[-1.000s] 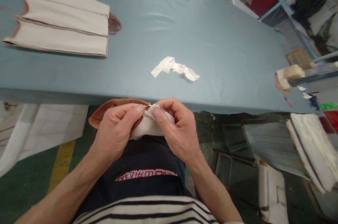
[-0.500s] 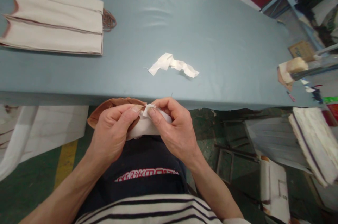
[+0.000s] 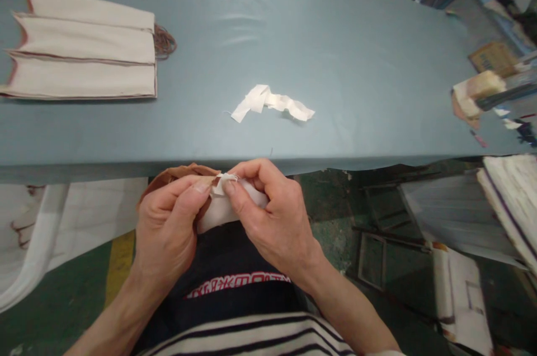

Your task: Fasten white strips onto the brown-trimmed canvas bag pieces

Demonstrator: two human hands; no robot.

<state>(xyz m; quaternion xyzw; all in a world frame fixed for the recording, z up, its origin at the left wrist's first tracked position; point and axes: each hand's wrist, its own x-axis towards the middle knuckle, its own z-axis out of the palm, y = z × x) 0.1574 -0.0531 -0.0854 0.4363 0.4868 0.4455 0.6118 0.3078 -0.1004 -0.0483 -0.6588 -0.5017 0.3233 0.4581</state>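
Note:
Just below the table's front edge, my left hand [image 3: 170, 219] pinches the rim of a piece of brown and white fabric [image 3: 216, 209]. Its brown part [image 3: 180, 172] spreads out behind my left fingers. My right hand [image 3: 274, 213] grips a small white cloth strip [image 3: 225, 183] between thumb and forefinger, at the same rim. Both thumbs are close together, and the fabric hangs over my lap. Whether the strip is attached to the fabric I cannot tell. On the table ahead lies a crumpled white strip [image 3: 271, 101].
Several cream fabric pieces with brown edges [image 3: 88, 42] lie at the table's left, brown cords [image 3: 164, 41] beside them. The table [image 3: 356, 82] has a blue-grey cover. At the right stand a cardboard box [image 3: 493, 59] and a white stack [image 3: 514, 199]; a white pipe [image 3: 46, 244] is at lower left.
My view has shifted a little, so the table things sit differently in the picture. Both hands keep their pinch on the fabric and strip, with the right fingertips slightly nearer the left.

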